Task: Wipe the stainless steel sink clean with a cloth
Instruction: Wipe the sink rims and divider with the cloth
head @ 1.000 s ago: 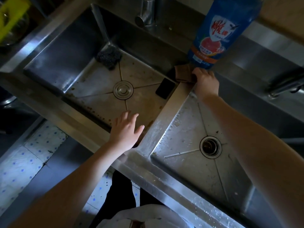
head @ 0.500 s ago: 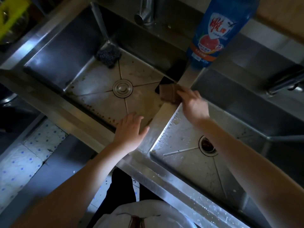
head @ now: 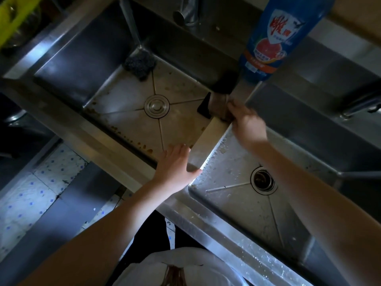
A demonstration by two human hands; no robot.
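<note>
The brown cloth (head: 219,107) lies on the far end of the divider (head: 208,137) between the two basins of the stainless steel sink (head: 115,145), pinched under the right hand (head: 246,122) (blurred). The left hand (head: 175,166) rests flat, fingers spread and empty, on the divider's near end. A blue detergent bottle (head: 272,38) stands just behind the cloth, and a dark scouring pad (head: 140,64) sits in the left basin's far corner.

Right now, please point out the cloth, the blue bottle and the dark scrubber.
cloth (head: 219,106), head view, its brown middle.
blue bottle (head: 274,38), head view, its label.
dark scrubber (head: 138,64), head view, its top.
</note>
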